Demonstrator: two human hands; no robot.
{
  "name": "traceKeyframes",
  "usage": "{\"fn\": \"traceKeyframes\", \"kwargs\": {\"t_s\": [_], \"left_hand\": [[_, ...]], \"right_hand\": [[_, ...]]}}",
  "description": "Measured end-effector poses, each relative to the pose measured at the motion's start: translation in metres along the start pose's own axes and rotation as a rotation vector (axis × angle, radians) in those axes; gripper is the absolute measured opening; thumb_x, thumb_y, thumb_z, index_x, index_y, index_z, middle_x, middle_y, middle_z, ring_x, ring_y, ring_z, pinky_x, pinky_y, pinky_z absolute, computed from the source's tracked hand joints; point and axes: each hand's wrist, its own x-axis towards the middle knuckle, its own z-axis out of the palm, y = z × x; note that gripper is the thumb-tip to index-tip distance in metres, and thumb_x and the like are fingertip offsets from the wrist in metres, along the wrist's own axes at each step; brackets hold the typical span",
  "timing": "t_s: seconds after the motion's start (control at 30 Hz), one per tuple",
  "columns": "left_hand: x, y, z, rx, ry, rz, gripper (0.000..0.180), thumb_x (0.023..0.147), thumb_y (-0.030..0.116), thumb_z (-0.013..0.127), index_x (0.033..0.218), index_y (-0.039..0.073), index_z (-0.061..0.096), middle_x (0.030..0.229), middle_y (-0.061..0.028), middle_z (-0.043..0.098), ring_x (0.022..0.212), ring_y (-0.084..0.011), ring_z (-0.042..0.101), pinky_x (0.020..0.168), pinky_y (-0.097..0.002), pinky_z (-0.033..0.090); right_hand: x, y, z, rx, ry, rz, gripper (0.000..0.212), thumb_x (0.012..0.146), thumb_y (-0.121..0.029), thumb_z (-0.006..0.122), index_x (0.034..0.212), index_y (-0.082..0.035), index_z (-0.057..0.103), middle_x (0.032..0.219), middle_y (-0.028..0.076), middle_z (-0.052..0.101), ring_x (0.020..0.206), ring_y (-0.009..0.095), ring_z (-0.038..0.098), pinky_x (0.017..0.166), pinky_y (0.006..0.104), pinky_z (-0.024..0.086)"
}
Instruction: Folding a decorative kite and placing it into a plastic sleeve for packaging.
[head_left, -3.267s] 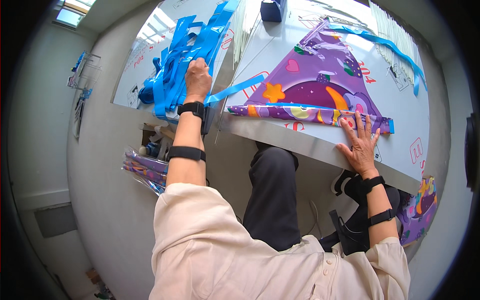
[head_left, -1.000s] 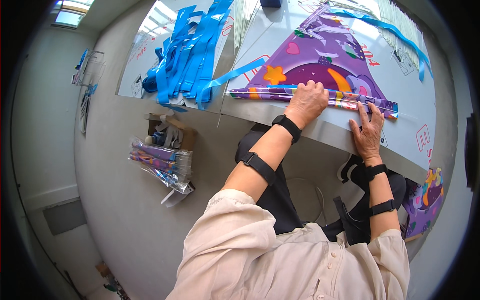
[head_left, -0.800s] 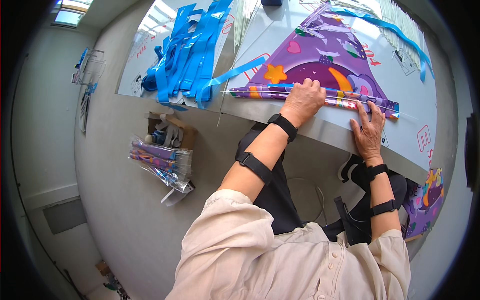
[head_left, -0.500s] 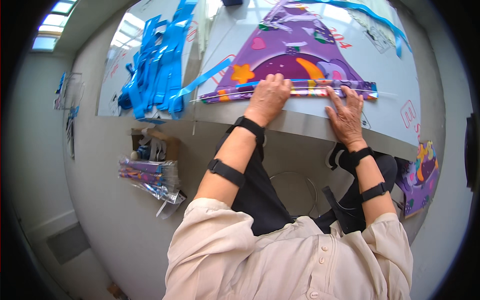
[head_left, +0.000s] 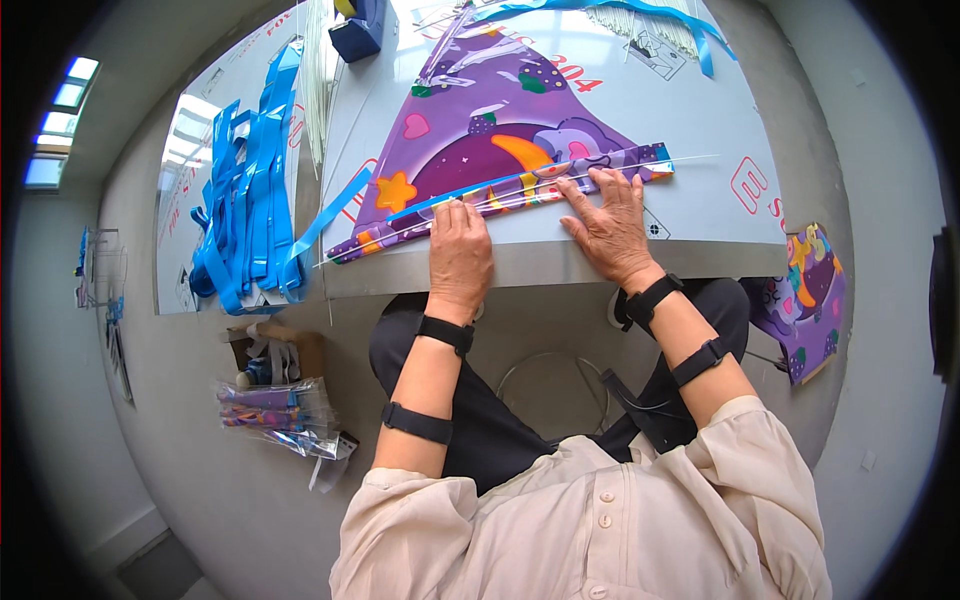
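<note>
The purple sheet (head_left: 460,130) lies on the table (head_left: 700,257), its near edge under both hands. The right hand (head_left: 612,232) is wide and flat on the fold (head_left: 400,232), maybe so nothing slips. The left hand (head_left: 461,258) is narrow, fingers bunched on the fold; I can't tell if they pinch the thin stick (head_left: 692,159) there. The sheet is shiny and three-sided, with a star (head_left: 396,193), heart (head_left: 416,126) and moon (head_left: 522,153).

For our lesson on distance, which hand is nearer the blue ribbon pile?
Left. The left hand is to the right of the blue ribbon pile; the right hand is farther right.
</note>
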Motion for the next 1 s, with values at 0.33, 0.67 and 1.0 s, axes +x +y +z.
{"fn": "traceKeyframes", "kwargs": {"t_s": [0.33, 0.67, 1.0], "left_hand": [[-0.021, 0.009, -0.008, -0.057, -0.145, -0.183, 0.063, 0.084, 0.033, 0.064, 0.131, -0.004, 0.045, 0.126, -0.0180, 0.043, 0.122, -0.0349, 0.037, 0.104, -0.0504, 0.030], [0.005, -0.020, -0.037, -0.271, -0.254, -0.221, 0.043, 0.078, 0.018, 0.070, 0.117, 0.004, 0.058, 0.113, -0.0153, 0.056, 0.104, -0.0310, 0.053, 0.089, -0.0429, 0.043], [0.241, -0.264, 0.005, -0.327, 0.295, -0.540, 0.021, 0.082, 0.015, 0.056, 0.084, 0.000, 0.070, 0.085, -0.0241, 0.066, 0.079, -0.0358, 0.065, 0.078, -0.0396, 0.050]], "right_hand": [[0.002, -0.028, 0.016, 0.069, 0.036, -0.044, 0.064, 0.079, -0.048, 0.065, 0.137, -0.029, 0.046, 0.138, 0.026, 0.032, 0.134, 0.040, 0.026, 0.111, 0.0542, 0.020], [0.006, -0.043, 0.004, 0.103, -0.033, 0.029, 0.065, 0.079, -0.055, 0.062, 0.138, -0.034, 0.044, 0.142, 0.026, 0.025, 0.137, 0.042, 0.016, 0.111, 0.0593, 0.011], [0.011, -0.044, -0.001, 0.056, -0.124, 0.066, 0.068, 0.078, -0.060, 0.058, 0.139, -0.034, 0.043, 0.143, 0.025, 0.022, 0.138, 0.042, 0.015, 0.111, 0.0587, 0.011]]}}
